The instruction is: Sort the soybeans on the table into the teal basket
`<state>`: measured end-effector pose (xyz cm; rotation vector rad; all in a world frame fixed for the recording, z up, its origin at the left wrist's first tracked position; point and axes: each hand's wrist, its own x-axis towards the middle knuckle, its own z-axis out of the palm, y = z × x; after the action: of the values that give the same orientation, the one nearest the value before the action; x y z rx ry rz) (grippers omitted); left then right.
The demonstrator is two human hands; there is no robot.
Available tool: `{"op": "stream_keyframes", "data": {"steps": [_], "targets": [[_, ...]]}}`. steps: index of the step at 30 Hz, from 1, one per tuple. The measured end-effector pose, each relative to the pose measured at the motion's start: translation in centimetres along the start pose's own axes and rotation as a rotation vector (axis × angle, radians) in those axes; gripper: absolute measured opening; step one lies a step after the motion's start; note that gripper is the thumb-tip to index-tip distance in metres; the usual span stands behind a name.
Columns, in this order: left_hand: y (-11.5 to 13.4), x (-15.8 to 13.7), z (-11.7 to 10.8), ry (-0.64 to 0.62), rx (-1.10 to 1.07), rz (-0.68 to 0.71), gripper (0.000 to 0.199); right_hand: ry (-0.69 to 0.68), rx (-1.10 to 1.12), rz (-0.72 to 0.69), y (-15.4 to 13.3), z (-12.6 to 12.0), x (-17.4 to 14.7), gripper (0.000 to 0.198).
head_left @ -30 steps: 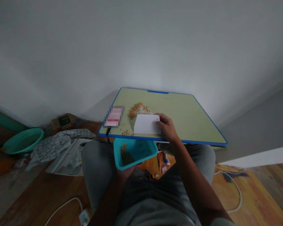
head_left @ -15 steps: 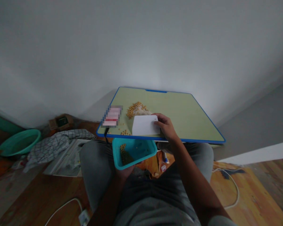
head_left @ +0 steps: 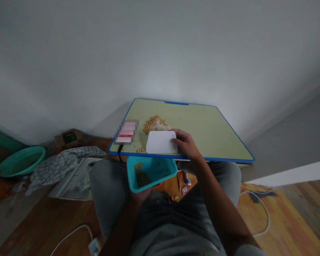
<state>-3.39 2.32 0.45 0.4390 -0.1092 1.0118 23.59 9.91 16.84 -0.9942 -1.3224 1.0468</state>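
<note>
My right hand pinches the right end of a white plastic scraper-like sheet, which stands tilted on the table near its front edge. Left of the sheet lie a few yellow beans. Behind it is a pile of yellow beans beside a whitish grainy heap. Below the table edge, my left hand grips a turquoise plastic basin from underneath; most of its fingers are hidden. Inside the basin are small green beans and some yellow ones at its left end.
The pale green table has a blue rim and stands against the wall. A blurred pink packet or card lies at its left. On the floor are a green basin, a checked cloth and a white power strip.
My right hand has slid the white sheet slightly left along the table edge, towards the few loose yellow beans. The basin in my left hand has stayed in place.
</note>
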Motion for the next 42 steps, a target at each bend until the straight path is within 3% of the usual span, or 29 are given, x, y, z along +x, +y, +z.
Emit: {"op": "stream_keyframes", "data": {"steps": [10, 17, 29, 42], "targets": [[-0.2, 0.1, -0.8, -0.030, -0.021, 0.007, 0.066, -0.006, -0.021, -0.034, 0.2, 0.0, 0.1, 0.044], [-0.2, 0.3, 0.3, 0.055, -0.001, 0.009, 0.067, -0.046, -0.036, 0.009, -0.5, 0.1, -0.3, 0.043], [0.1, 0.1, -0.3, -0.055, -0.028, 0.000, 0.066, -0.048, -0.044, -0.018, -0.4, 0.3, -0.1, 0.044], [0.6, -0.5, -1.6, -0.065, -0.043, 0.021, 0.062, -0.027, -0.052, -0.028, -0.3, 0.5, 0.2, 0.045]]}}
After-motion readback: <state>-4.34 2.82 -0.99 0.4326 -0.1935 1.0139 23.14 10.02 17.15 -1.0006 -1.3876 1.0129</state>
